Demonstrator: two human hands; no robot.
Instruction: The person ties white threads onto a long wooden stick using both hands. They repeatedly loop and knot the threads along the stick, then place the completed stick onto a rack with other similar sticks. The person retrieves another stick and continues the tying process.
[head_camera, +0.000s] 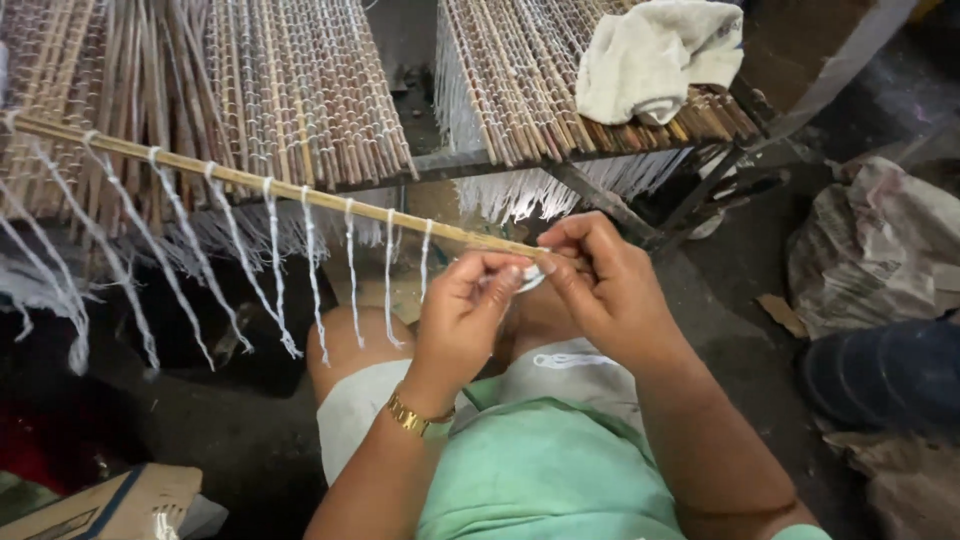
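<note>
1. Two racks of thin brown sticks, laid in tight rows and strung with white thread, fill the far side on a metal frame.
2. A crumpled off-white cloth lies on the far right rack.
3. A long bamboo stick slants from far left to the hands, with white strings knotted along it and hanging loose.
4. The right hand pinches the stick's near end.
5. The left hand, with a gold bracelet, pinches a white string just beside it.
</note>
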